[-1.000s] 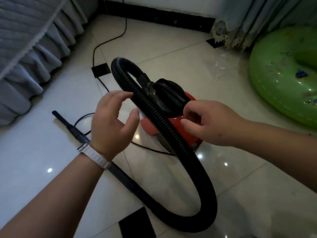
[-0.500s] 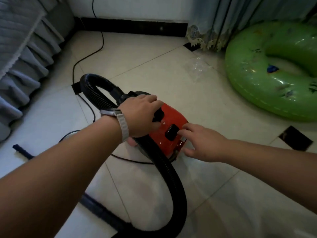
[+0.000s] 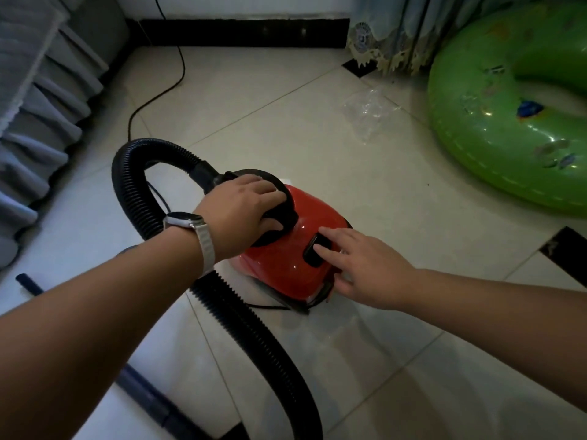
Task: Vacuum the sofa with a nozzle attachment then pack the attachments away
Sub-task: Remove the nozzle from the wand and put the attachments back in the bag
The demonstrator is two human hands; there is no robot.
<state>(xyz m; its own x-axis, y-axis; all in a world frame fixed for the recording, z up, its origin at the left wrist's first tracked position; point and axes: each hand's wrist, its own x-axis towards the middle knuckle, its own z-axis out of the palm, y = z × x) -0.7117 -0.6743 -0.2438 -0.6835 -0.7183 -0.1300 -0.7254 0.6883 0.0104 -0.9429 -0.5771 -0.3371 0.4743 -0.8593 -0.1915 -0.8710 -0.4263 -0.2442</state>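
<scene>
- Since half a second ago, the right hand (image 3: pixel 359 265) has slid from the near edge of the red vacuum cleaner (image 3: pixel 279 274), which sits on the floor (image 3: pixel 413 217), up onto its black switch (image 3: pixel 313 255).
- Head view: the switch lies directly under the right fingers (image 3: pixel 336 238), which are straight, spread and touching it.
- Left hand (image 3: pixel 244 211) curls round the carry handle (image 3: pixel 287 201), just beyond the switch.

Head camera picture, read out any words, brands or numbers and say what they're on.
No text can be read.
The vacuum cleaner shows no label on its red shell.
The watch face is dark.
The swim ring has only blurred printed pictures.
</scene>
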